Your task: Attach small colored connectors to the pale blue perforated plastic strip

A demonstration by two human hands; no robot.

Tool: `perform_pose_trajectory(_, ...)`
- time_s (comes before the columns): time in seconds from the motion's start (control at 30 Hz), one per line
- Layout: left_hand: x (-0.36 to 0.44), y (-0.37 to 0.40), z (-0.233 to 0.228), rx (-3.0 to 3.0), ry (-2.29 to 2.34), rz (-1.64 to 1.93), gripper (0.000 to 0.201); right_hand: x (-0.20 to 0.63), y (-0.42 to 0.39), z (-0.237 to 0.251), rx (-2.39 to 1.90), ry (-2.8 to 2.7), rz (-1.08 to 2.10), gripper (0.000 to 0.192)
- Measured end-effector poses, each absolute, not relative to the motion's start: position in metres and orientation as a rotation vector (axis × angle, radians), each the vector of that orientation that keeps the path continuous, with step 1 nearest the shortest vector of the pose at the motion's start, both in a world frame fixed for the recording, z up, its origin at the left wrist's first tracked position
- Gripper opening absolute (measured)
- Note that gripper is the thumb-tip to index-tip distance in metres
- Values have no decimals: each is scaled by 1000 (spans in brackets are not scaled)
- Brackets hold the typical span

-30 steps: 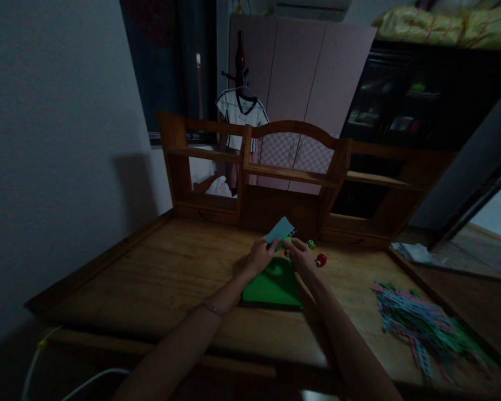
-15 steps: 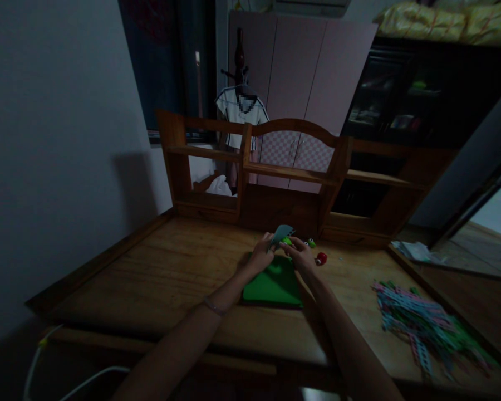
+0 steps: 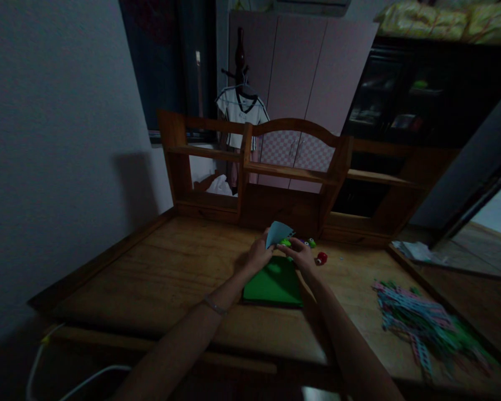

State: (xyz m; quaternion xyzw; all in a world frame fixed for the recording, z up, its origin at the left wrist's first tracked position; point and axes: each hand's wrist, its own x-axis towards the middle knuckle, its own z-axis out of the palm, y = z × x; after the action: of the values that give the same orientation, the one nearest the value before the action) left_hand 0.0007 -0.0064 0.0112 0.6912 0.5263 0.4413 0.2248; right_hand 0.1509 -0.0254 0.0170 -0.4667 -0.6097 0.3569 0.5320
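Observation:
My left hand (image 3: 259, 254) is closed on a light blue sheet (image 3: 278, 233) that looks like paper or thin card, raised and tilted above the desk. Dark marks or gaps show along the sheet's right edge. At its lower right edge is a small bright green piece (image 3: 284, 243). My right hand (image 3: 301, 255) pinches this piece; its exact kind is too small to make out. Below both hands lies a flat green pad (image 3: 272, 285). Just beyond the right hand sit a small green figure with eyes (image 3: 312, 243) and a small red one (image 3: 322, 258).
A tangled pile of pink, blue and green perforated strips (image 3: 426, 317) lies at the desk's right. A wooden shelf unit (image 3: 292, 174) stands along the back edge of the desk (image 3: 171, 267). To the left is a wall (image 3: 67, 167).
The light blue sheet has turned to show more of its face and shifted slightly left. Both hands stay close together, with only slight movement.

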Motion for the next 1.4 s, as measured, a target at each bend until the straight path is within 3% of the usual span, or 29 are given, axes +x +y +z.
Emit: perform_pose_trajectory(1.4, -6, -1, 6, 2194, 1440, 1071, 56, 148, -24, 10, -1124, -1517, 799, 46)
